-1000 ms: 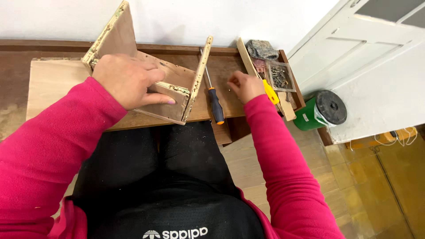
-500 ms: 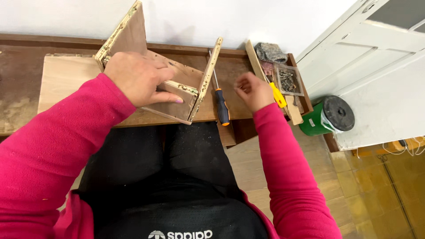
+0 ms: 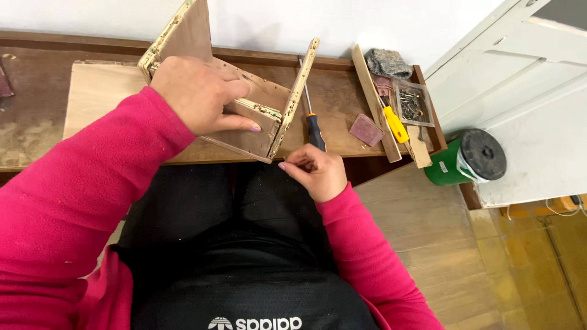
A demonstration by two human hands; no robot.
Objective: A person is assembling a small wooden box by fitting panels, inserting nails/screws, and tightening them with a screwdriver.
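A small open box of thin wooden panels (image 3: 244, 104) stands on the brown workbench (image 3: 36, 122). My left hand (image 3: 199, 95) rests on top of it and presses it down, fingers spread over the near panel. My right hand (image 3: 315, 171) is at the bench's front edge, just right of the box's near corner, fingers pinched together on something too small to make out. A screwdriver with a black and orange handle (image 3: 313, 125) lies just beyond my right hand.
A flat plywood sheet (image 3: 101, 91) lies under the box. To the right are a wooden slat (image 3: 373, 98), a yellow-handled tool (image 3: 394, 122), a sanding pad (image 3: 367, 129), a clear bag of small hardware (image 3: 413, 104), a grey rag (image 3: 388, 61) and a green can (image 3: 465, 160).
My right hand has come back from the tools at the right to the bench's front edge by the box's corner. My left hand has stayed on the box.
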